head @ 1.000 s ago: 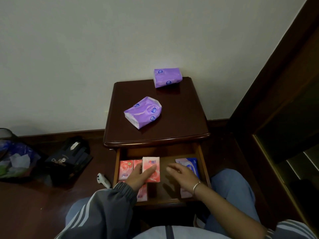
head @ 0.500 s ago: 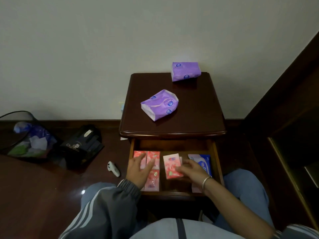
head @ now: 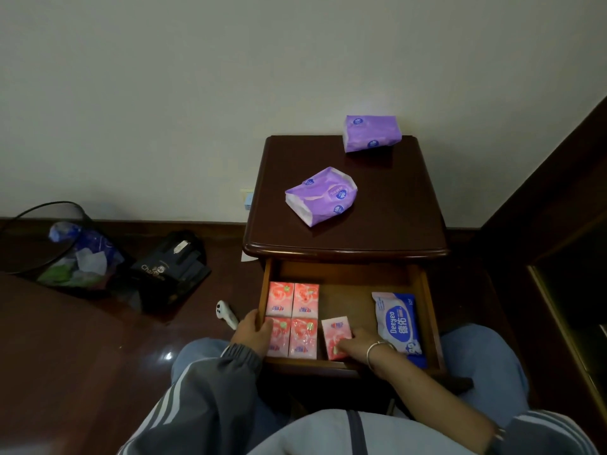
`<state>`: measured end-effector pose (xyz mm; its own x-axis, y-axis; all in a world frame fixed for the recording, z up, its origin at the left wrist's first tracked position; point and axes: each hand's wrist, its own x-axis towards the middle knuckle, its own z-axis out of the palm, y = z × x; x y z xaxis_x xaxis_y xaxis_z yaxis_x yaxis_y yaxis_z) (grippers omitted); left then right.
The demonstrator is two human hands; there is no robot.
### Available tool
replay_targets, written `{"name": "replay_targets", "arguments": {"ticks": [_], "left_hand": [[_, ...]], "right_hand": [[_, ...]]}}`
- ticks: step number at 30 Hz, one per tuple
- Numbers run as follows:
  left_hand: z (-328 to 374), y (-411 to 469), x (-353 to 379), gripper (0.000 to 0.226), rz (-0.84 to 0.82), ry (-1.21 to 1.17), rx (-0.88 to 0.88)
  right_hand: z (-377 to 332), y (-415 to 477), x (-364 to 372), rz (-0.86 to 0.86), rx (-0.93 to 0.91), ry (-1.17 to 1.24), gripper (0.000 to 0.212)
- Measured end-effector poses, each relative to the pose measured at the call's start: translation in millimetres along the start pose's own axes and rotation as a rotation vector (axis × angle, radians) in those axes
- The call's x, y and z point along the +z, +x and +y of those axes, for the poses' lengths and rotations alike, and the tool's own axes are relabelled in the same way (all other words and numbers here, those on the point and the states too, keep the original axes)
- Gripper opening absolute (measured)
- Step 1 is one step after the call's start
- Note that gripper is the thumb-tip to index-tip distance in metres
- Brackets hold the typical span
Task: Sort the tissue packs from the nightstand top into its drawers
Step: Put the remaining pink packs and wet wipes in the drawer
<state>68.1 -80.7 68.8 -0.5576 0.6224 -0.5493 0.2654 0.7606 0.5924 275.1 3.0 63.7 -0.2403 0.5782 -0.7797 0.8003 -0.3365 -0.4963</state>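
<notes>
Our right hand [head: 356, 346] pinches a pink pack [head: 335, 330], covering its near end; our left hand [head: 251, 333] grips the drawer [head: 345, 274]; the wipes pack [head: 395, 320] reads "Deeyeo".

- A bare strip of the drawer floor [head: 345, 295] is lying open between the pink packs [head: 305, 298] and the wipes pack [head: 395, 318].
- The nightstand top [head: 394, 205] is overhanging the drawer's rear.
</notes>
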Motion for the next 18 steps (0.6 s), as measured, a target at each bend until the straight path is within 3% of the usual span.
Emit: {"name": "replay_targets", "arguments": {"ticks": [3, 12, 18], "left_hand": [[-2.4, 2.2, -0.5, 0.051, -0.008, -0.041, -0.011], [-4.9, 5.5, 1.5, 0.044, -0.008, -0.068, 0.021], [-4.0, 4.3, 1.4, 0.039, -0.025, -0.092, 0.020]], "right_hand": [[-0.2, 2.7, 0.6, -0.023, 0.014, 0.118, 0.033], [1.4, 1.5, -3.9, -0.267, -0.016, 0.115, 0.035], [7.0, 0.4, -7.5, -0.228, -0.034, 0.179, 0.039]]}}
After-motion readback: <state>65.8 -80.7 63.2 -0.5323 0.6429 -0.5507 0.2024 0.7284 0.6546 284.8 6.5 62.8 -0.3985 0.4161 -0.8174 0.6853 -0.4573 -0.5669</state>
